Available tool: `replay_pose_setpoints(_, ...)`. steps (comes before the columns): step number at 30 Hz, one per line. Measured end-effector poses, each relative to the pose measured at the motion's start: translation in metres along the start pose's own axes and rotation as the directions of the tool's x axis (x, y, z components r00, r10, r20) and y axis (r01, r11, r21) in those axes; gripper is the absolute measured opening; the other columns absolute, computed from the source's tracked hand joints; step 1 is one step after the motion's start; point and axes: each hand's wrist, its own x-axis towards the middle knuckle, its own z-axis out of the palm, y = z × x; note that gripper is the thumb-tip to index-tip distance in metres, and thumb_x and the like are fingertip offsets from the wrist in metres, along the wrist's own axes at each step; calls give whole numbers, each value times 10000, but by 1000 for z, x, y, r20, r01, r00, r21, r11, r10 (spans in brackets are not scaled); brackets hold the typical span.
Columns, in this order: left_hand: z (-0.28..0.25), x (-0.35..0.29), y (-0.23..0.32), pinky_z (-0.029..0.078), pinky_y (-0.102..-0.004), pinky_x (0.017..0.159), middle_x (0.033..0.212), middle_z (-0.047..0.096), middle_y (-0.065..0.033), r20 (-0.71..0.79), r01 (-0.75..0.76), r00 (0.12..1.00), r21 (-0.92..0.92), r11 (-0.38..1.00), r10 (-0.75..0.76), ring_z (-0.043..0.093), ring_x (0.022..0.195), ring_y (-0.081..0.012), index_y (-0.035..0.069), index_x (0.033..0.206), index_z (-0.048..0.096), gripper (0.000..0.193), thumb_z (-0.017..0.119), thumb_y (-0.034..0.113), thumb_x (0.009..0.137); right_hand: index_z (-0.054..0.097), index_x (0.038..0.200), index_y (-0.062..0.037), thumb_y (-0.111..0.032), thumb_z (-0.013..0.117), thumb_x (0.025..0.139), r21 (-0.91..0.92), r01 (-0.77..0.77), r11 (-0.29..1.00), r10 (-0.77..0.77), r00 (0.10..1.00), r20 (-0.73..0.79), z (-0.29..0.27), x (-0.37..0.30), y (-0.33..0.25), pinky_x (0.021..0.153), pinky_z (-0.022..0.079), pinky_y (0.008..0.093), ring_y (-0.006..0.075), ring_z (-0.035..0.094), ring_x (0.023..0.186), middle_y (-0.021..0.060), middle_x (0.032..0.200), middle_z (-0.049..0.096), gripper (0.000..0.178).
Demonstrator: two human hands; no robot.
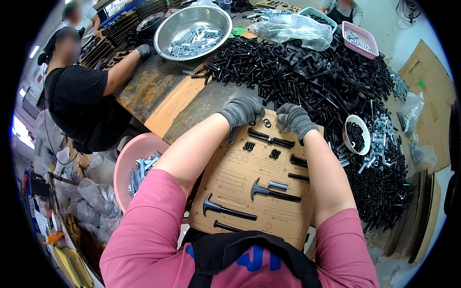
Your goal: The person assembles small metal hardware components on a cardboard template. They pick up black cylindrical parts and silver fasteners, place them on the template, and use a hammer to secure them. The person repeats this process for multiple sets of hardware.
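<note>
A brown cardboard sheet [230, 180] with printed outlines lies in front of me, tilted toward my body. My left hand [242, 111], in a grey knit glove, is closed at its far left corner beside small black rings [267, 123]. Under that wrist shows the end of a grey open-ended wrench [231, 136]. At the far right corner my right hand [296, 120], also gloved, has its fingers curled together; what either hand holds is hidden. Black bolts [270, 139], short screws [248, 146], a silver sleeve [277, 186] and two hook-headed black parts [230, 211] rest on the sheet.
Beyond my hands spreads a large heap of black bolts [307, 77]. A white bowl of black rings [353, 126] stands at right, a steel basin [165, 36] at far left, a pink tub [126, 158] at lower left. A co-worker [72, 91] works at left; others are farther off.
</note>
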Motion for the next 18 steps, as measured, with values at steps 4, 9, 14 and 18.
replay_pose_setpoints(4, -3, -23, 30, 451, -349, 791, 977, 567, -112, -21, -194, 978, 297, 935, 209, 562, 897, -280, 268, 1070, 596, 313, 589, 161, 776, 618, 1024, -125, -317, 617, 755, -377, -30, 926, 47, 998, 35, 0, 14, -3, 758, 497, 357, 213, 620, 772, 102, 960, 628, 330)
replay_pose_setpoints(9, -3, -24, 22, 455, -353, 777, 956, 560, -108, 19, -188, 981, 353, 917, 194, 566, 877, -279, 292, 1102, 571, 336, 574, 176, 787, 619, 1027, -133, -476, 658, 670, -524, -124, 842, 149, 989, 6, 7, 11, -24, 849, 446, 371, 245, 579, 920, 106, 1021, 609, 497)
replay_pose_setpoints(14, -11, -23, 23, 461, -347, 747, 919, 580, -113, 69, -245, 969, 384, 890, 238, 576, 849, -268, 255, 1095, 579, 294, 550, 201, 807, 595, 1045, -120, -312, 593, 773, -438, 71, 896, -100, 994, -42, 5, 12, 1, 829, 446, 339, 238, 583, 905, 83, 994, 617, 333)
replay_pose_setpoints(18, -29, -28, 36, 470, -335, 704, 824, 619, -121, 156, -96, 986, 242, 965, 59, 602, 777, -257, 158, 1076, 592, 273, 532, 225, 818, 563, 1094, -177, -258, 523, 840, -479, 221, 850, -295, 952, -84, -5, 0, 17, 846, 446, 360, 267, 571, 929, 88, 1057, 589, 270)
